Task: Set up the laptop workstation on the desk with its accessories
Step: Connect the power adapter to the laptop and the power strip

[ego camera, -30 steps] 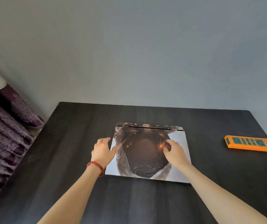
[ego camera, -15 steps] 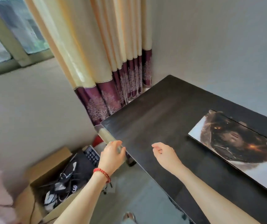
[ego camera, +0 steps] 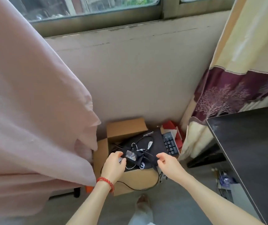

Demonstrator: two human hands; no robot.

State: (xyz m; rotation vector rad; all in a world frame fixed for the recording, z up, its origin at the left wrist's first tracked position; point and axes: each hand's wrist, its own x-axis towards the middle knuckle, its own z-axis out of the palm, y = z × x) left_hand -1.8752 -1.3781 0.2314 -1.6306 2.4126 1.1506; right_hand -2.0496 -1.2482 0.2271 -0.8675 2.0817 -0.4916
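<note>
An open cardboard box (ego camera: 135,180) stands on the floor under the window. Inside lie a black power adapter (ego camera: 132,155) with tangled black and white cables, a black mouse pad (ego camera: 153,139) and a dark keyboard (ego camera: 170,144) on edge at the right. My left hand (ego camera: 114,165), with a red bead bracelet at the wrist, reaches over the box with its fingertips at the adapter's left end. My right hand (ego camera: 166,162) hovers open over the box's right side, fingers curled, holding nothing. The laptop is out of view.
The dark desk (ego camera: 251,151) fills the right edge, its corner close to my right arm. A cream and purple curtain (ego camera: 227,98) hangs beside it. Pink cloth (ego camera: 32,111) covers the left. A black cable trails over the box's front. Clutter lies under the desk.
The view swung left from the desk and laptop down to the floor box. Both hands left the laptop lid, passed the desk corner and now reach into the box.
</note>
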